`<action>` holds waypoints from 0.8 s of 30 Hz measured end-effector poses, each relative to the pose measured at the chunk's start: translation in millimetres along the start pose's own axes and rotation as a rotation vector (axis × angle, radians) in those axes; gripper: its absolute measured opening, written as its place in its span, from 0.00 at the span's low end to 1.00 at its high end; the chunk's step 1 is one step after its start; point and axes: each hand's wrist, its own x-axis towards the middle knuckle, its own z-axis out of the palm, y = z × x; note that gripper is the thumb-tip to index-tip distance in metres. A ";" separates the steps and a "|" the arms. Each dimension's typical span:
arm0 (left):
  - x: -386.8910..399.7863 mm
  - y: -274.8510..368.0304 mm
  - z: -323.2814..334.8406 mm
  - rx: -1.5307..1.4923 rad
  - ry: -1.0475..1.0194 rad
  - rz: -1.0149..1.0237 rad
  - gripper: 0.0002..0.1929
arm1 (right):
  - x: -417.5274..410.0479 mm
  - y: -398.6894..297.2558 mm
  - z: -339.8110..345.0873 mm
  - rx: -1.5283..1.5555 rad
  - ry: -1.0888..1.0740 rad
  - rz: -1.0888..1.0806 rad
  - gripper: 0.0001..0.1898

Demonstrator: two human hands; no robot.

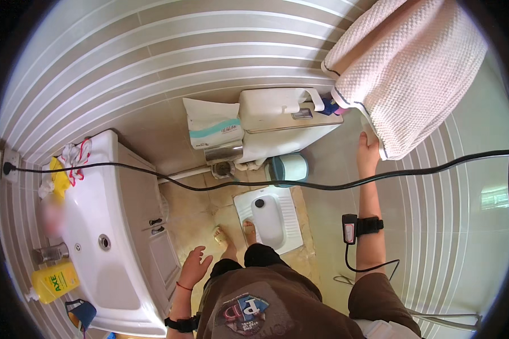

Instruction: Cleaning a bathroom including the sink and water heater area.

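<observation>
A pale pink waffle-textured towel (411, 80) with a dark stripe along its edge hangs at the upper right. My right hand (368, 148) is raised to its lower edge; the thumb shows, but the towel hides the other fingers, so its grip cannot be made out. Low at my left side, my left hand (196, 265) holds nothing, with its fingers apart and slightly curled. A red cord circles the left wrist, and black straps are on both forearms. The left hand is nearest to the vanity cabinet (140, 190) under the white washbasin (97, 279).
A black cable (254, 184) crosses the view. Below are a squat toilet (269, 218) and a waste bin (288, 168). The cistern (288, 127) and tissue pack (214, 127) are against the wall. A yellow Axe bottle (56, 282), faucet (51, 253) and cloths (60, 178) line the basin.
</observation>
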 end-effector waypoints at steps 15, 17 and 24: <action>-14.5 3.9 16.9 0.058 0.041 0.008 0.24 | 19.6 -4.7 12.6 -0.023 0.029 0.143 0.21; -20.2 0.0 17.9 0.062 0.069 0.012 0.24 | 9.7 -8.3 16.7 -0.024 -0.045 0.204 0.22; -28.7 15.1 22.1 0.049 0.102 -0.068 0.22 | -31.0 -30.8 57.8 0.012 -0.049 -0.017 0.26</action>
